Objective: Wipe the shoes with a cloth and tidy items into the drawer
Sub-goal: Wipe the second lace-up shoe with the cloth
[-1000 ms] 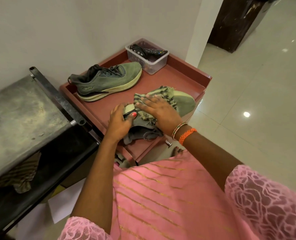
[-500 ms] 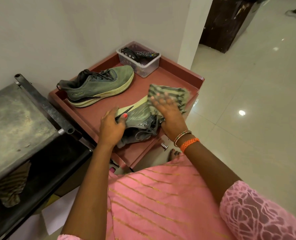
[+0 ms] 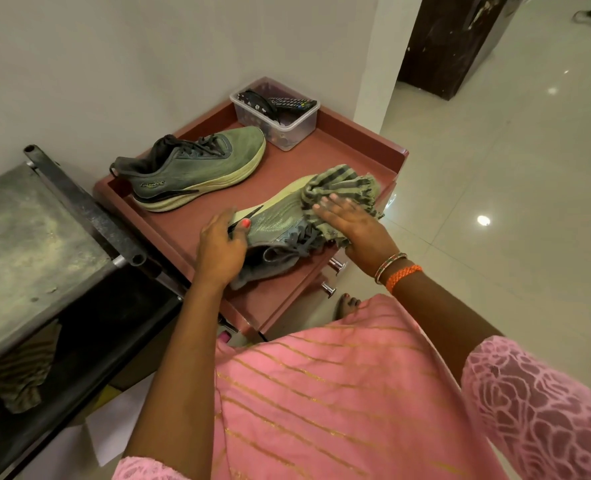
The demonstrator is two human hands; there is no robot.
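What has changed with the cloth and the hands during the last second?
The right hand has slid the striped cloth along the near shoe from its middle to the toe end, which the cloth now covers. The left hand still holds this shoe at the heel side. The far shoe and the plastic box on the red cabinet top stayed in place.

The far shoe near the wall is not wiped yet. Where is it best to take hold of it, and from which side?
Probably at the heel collar of the far shoe, coming from above. It stands upright on its sole with the opening facing up and the heel toward the left, so fingers can hook inside while the thumb presses the heel back.
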